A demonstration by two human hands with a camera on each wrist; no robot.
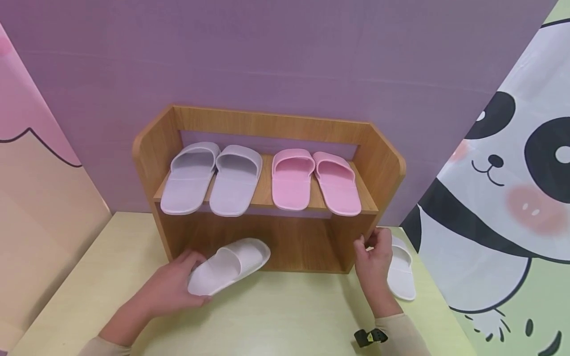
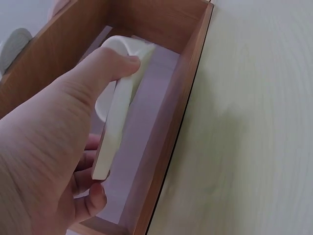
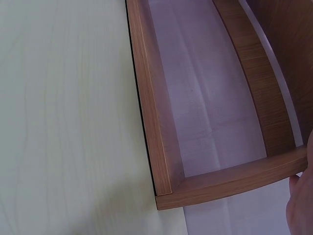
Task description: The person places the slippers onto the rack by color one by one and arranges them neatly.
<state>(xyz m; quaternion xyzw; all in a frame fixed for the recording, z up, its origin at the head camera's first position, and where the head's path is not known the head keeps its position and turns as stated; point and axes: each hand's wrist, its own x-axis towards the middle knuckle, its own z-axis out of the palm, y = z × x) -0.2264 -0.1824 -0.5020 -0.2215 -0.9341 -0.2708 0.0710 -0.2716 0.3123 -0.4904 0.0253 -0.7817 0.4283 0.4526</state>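
My left hand (image 1: 171, 284) grips a white slipper (image 1: 231, 264) by its heel end, with the toe pointing right and away, before the lower level of a wooden shoe rack (image 1: 271, 124). In the left wrist view the slipper (image 2: 117, 122) is seen edge-on, thumb on one face and fingers on the other. At the front edge of the rack's right side panel (image 1: 385, 158), my right hand (image 1: 374, 259) holds the wood with curled fingers. Another white slipper (image 1: 402, 277) lies just right of that hand, partly hidden by it.
On the upper shelf (image 1: 265, 180) sit two lilac-grey slippers (image 1: 189, 185) at left and two pink slippers (image 1: 291, 185) at right. The rack stands on a pale wooden table (image 1: 285, 316) against a purple wall (image 1: 276, 59). A panda-printed wall (image 1: 494, 198) borders the right side.
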